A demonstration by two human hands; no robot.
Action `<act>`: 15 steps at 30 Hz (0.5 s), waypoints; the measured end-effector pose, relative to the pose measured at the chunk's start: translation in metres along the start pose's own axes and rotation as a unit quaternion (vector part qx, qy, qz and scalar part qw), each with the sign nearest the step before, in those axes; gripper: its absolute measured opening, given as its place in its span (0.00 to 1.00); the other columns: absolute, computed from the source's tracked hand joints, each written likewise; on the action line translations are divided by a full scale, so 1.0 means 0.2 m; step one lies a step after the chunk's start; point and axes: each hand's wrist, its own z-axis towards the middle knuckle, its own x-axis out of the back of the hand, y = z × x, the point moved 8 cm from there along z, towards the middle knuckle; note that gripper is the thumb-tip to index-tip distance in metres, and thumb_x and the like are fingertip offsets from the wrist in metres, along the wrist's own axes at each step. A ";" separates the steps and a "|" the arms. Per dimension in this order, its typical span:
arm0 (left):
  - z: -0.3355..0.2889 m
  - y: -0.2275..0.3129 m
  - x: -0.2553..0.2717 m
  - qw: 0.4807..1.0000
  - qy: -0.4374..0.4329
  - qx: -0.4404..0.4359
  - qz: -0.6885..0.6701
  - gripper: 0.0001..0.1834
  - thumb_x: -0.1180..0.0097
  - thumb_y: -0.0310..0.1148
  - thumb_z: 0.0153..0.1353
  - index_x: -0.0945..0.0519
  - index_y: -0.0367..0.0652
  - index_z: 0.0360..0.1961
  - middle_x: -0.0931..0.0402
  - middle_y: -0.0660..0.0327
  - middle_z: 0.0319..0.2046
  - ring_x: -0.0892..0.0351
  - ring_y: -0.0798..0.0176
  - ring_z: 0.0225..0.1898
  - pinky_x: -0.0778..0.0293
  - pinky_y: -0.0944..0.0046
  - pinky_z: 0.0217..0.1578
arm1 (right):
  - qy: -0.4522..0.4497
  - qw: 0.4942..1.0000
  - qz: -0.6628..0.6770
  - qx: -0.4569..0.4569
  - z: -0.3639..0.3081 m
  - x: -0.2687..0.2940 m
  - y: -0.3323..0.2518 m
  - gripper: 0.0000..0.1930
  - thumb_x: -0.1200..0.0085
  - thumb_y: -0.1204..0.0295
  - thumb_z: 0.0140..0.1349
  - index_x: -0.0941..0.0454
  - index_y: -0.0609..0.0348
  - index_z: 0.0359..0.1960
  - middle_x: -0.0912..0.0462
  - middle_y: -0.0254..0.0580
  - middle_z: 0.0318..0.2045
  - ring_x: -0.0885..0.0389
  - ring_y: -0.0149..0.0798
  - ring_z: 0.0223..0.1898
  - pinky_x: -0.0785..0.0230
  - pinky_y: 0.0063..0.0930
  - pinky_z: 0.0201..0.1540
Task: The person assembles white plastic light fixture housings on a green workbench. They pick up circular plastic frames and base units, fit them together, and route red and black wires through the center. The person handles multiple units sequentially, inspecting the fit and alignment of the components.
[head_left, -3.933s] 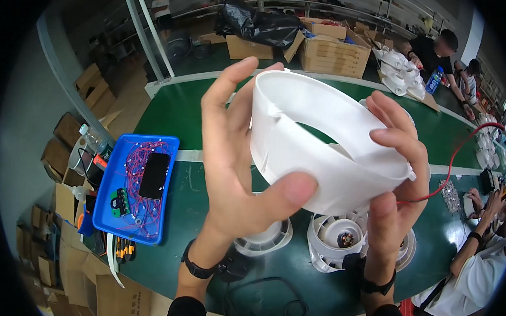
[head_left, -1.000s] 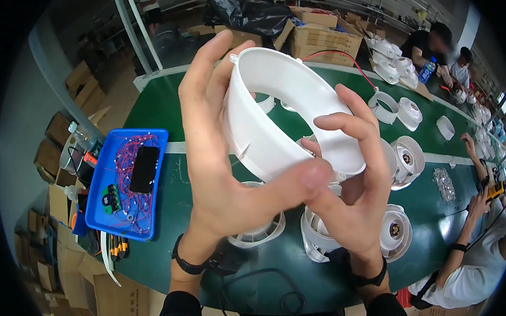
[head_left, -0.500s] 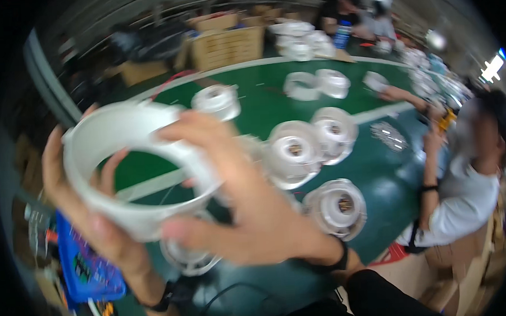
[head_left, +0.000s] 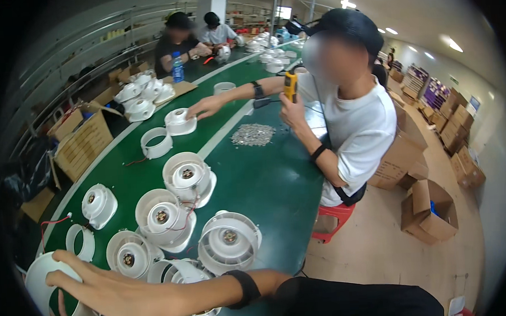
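A wide white plastic ring [head_left: 41, 278] is held at the lower left. My right hand [head_left: 109, 291] reaches across from the right, its fingers curled over the ring's rim. Of my left hand [head_left: 62, 306], only a few fingers show through the ring's opening, against its inner wall; the rest is hidden or out of the picture. Beside the ring lie a smaller-looking white ring [head_left: 80, 242] and a round white fan housing [head_left: 128, 255] with a metal-coloured hub. More such housings [head_left: 164, 215] stand nearby, some partly behind my right forearm.
Across the green table [head_left: 277, 196], a co-worker [head_left: 356, 131] holds a yellow tool [head_left: 290, 87] and touches a white housing [head_left: 179, 121]. A pile of small metal parts [head_left: 253, 135] lies near them. Cardboard boxes [head_left: 83, 145] stand beyond the left edge; a red stool [head_left: 333, 219] is at right.
The view has swung to the right, bringing the co-worker toward the middle. The ring and both hands now appear lower and farther left, with my left hand mostly out of sight.
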 end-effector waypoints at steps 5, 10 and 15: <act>0.01 0.02 -0.19 0.998 -0.048 0.000 -0.041 0.64 0.36 0.64 0.50 0.55 0.37 0.75 0.44 0.38 0.70 0.38 0.38 0.68 0.33 0.42 0.63 | 0.059 0.995 -0.047 0.061 -0.02 0.02 -0.01 0.34 0.39 0.58 0.59 0.40 0.61 0.61 0.46 0.72 0.62 0.30 0.71 0.55 0.33 0.51 0.57; -0.01 0.00 -0.32 0.993 -0.084 0.008 -0.077 0.64 0.35 0.63 0.49 0.56 0.37 0.75 0.44 0.39 0.70 0.37 0.38 0.68 0.31 0.42 0.62 | 0.105 0.988 -0.058 0.101 -0.05 0.08 -0.17 0.32 0.39 0.49 0.61 0.30 0.58 0.59 0.35 0.70 0.57 0.24 0.68 0.49 0.28 0.49 0.52; -0.01 0.02 -0.41 0.990 -0.105 0.008 -0.095 0.64 0.34 0.61 0.49 0.56 0.38 0.75 0.43 0.40 0.69 0.37 0.39 0.68 0.30 0.43 0.61 | 0.063 0.987 -0.117 0.093 -0.04 0.04 -0.18 0.33 0.41 0.47 0.62 0.31 0.59 0.59 0.35 0.71 0.54 0.24 0.69 0.47 0.28 0.51 0.49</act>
